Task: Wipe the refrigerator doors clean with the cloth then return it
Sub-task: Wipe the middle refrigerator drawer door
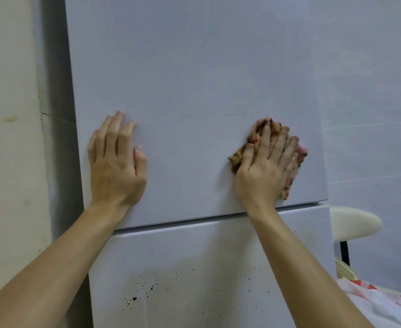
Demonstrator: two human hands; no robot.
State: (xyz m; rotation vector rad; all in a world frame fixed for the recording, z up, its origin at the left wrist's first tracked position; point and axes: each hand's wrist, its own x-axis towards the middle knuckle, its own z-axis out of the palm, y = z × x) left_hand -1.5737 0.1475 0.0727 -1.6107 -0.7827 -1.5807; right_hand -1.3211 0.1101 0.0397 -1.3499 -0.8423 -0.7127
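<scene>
Head view: crumpled brown-and-pink cloth (253, 136) lies bunched against the pale grey upper refrigerator door (194, 67) near its lower right corner, long axis roughly 12 to 6 o'clock. The right hand (263, 166) presses it with spread, straight fingers aimed at 1 o'clock. At 9 o'clock, the left hand (115, 162) lies flat on the door, fingers extended. The white lower refrigerator door (194, 256) at 6 o'clock carries dark specks (142, 290).

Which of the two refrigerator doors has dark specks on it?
The lower door: dark specks are scattered across it. The upper door, where the right hand presses the cloth, shows none.
</scene>
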